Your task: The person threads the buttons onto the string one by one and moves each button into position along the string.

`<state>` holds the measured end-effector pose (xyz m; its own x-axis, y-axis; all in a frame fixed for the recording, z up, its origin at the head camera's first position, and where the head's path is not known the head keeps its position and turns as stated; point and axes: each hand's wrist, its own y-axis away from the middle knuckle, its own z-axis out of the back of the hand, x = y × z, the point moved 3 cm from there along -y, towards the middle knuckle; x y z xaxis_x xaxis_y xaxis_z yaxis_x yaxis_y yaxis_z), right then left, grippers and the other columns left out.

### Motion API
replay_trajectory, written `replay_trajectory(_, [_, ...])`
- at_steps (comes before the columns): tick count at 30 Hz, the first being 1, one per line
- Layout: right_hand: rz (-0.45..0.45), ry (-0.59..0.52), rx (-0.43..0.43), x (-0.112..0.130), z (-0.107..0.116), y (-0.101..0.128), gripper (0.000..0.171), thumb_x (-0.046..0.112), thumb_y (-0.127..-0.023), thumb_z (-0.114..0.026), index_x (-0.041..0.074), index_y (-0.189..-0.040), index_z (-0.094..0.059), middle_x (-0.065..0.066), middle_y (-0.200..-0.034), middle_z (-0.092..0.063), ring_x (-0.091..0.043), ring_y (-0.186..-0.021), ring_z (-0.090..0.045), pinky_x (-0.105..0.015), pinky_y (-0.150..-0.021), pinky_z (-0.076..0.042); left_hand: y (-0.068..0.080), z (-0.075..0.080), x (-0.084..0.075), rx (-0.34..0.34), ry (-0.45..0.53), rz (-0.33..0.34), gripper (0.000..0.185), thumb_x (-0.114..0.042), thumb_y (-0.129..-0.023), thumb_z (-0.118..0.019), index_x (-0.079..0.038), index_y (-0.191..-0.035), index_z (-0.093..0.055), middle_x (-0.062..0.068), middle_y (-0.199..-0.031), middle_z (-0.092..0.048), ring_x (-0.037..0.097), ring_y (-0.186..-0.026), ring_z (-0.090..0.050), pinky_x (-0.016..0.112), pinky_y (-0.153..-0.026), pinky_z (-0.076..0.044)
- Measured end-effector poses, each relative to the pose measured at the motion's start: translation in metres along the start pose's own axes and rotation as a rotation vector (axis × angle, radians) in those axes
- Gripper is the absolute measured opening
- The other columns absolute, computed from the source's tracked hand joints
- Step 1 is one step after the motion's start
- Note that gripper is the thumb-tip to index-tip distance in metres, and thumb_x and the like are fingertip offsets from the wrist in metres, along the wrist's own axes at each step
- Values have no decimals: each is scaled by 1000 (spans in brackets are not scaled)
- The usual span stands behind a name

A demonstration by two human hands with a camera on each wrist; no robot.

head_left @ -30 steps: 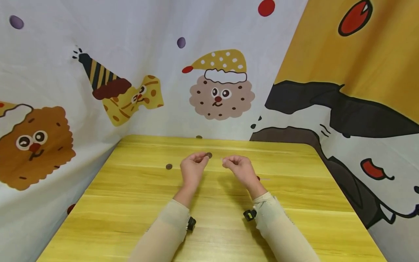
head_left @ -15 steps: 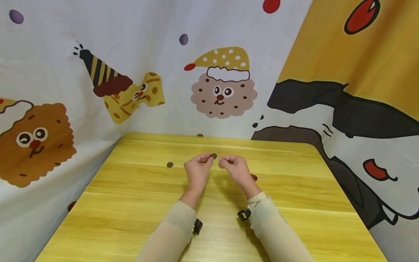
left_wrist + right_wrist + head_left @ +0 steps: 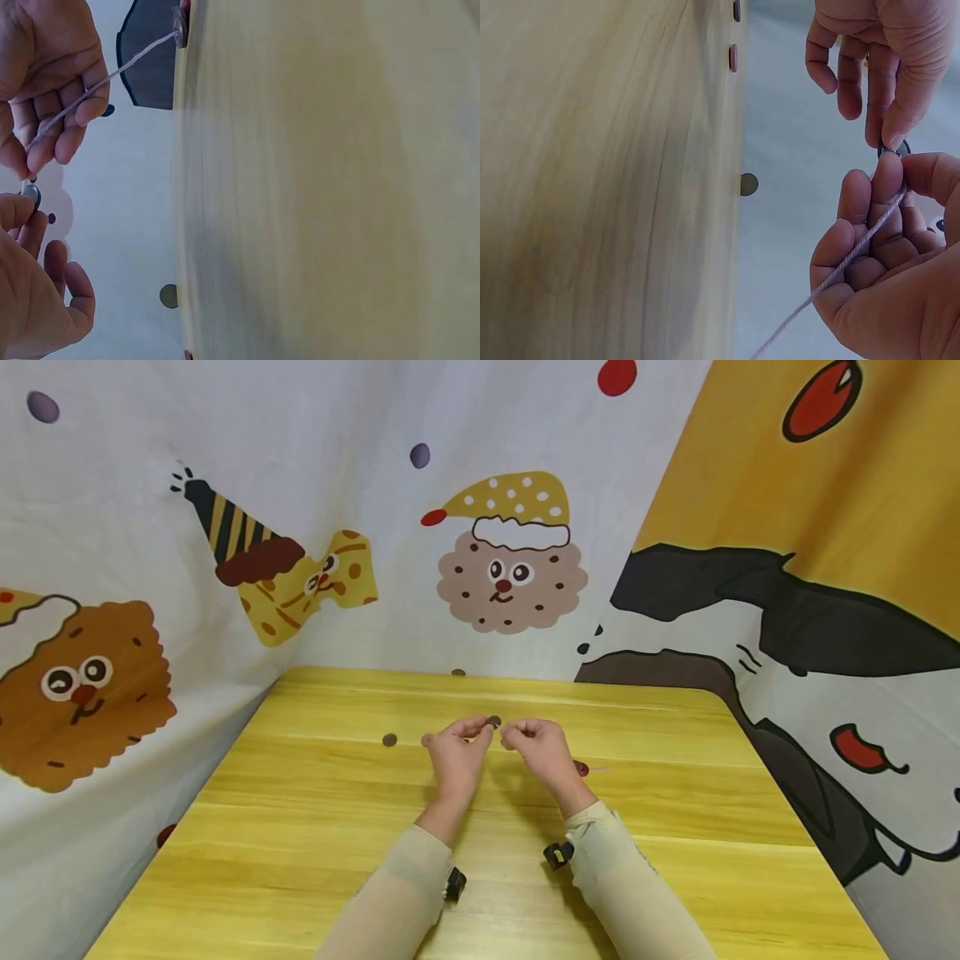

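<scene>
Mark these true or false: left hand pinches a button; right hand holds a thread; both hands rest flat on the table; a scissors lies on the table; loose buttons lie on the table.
1. The left hand pinches a button. True.
2. The right hand holds a thread. True.
3. Both hands rest flat on the table. False: they are raised, fingers curled.
4. Scissors lie on the table. False: none visible.
5. A loose button lies on the table. True.
</scene>
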<state>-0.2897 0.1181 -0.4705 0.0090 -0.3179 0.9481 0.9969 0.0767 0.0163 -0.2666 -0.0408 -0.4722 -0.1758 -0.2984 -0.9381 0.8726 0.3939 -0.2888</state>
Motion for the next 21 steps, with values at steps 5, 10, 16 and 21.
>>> replay_trajectory(5, [-17, -1, -2, 0, 0, 1, 30, 33, -100, -72, 6, -109, -82, -5, -102, -82, -21, -102, -74, -41, -95, -56, 1, -1, -1, -16, -6, -25, 7, -14, -92, -86, -10, -98, -86, 7, -89, -84, 28, -85, -79, 66, -132, -3])
replay_trajectory(10, [-18, 4, -20, 0, 0, 2, 26, 32, -99, -73, 9, -105, -83, -6, -101, -82, -21, -102, -74, -38, -91, -56, 1, -1, -2, -36, -10, -41, 7, -14, -91, -86, -10, -97, -86, 6, -90, -84, 26, -83, -79, 69, -131, -3])
replay_trajectory(16, [-24, 2, -26, 0, -2, 2, 26, 33, -99, -72, 9, -101, -82, -5, -107, -81, -21, -102, -72, -37, -90, -55, 3, -2, -2, -31, -4, -45, 6, -14, -91, -86, -11, -97, -86, 6, -91, -84, 26, -80, -79, 70, -130, -4])
replay_trajectory(21, [-28, 7, -29, -2, -3, 2, 32, 32, -98, -71, 4, -108, -82, -5, -107, -81, -21, -102, -71, -36, -89, -55, 3, -3, -2, -31, -20, -70, 6, -15, -91, -87, -13, -96, -86, 4, -90, -84, 25, -86, -81, 72, -126, -9])
